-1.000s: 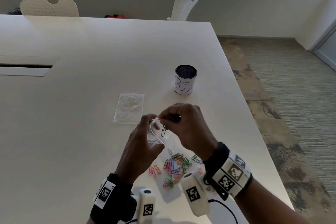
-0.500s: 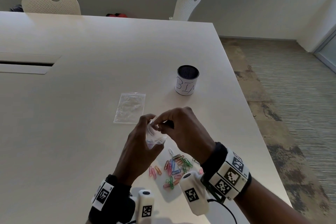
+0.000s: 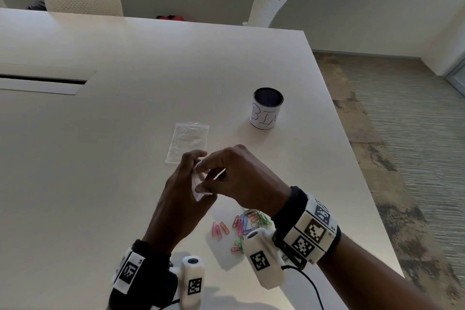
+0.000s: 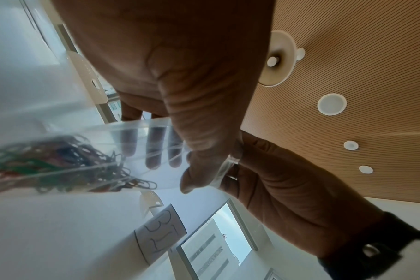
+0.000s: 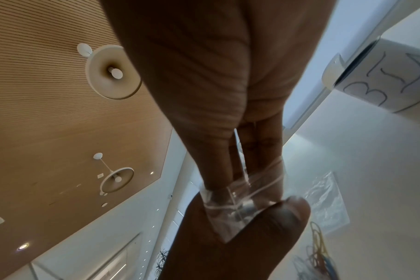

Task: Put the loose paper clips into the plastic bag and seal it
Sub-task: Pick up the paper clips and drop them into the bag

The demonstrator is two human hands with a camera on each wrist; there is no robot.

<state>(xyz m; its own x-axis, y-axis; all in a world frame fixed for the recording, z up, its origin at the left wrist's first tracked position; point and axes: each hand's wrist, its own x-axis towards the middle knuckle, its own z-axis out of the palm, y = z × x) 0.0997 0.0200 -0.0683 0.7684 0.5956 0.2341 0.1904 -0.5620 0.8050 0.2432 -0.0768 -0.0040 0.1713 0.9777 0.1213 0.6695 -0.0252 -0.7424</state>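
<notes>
Both hands hold a small clear plastic bag (image 3: 199, 193) above the table, near its front. My left hand (image 3: 191, 173) pinches the bag's top strip (image 4: 156, 130) from the left, thumb in front. My right hand (image 3: 205, 176) pinches the same strip (image 5: 235, 202) from the right between thumb and fingers. Several coloured paper clips (image 4: 60, 161) lie bunched inside the bag. More loose paper clips (image 3: 241, 226) are scattered on the white table (image 3: 100, 158) just below my right wrist, partly hidden by it.
A second clear plastic bag (image 3: 188, 142) lies flat just beyond the hands. A white cup marked BIN (image 3: 268, 108) stands further back right. The table's right edge (image 3: 352, 148) runs close by. Two white chairs (image 3: 83, 0) stand behind the table.
A second ago my right hand held a clip at the bag's open mouth. Now the mouth is pressed flat and both hands pinch its top strip.
</notes>
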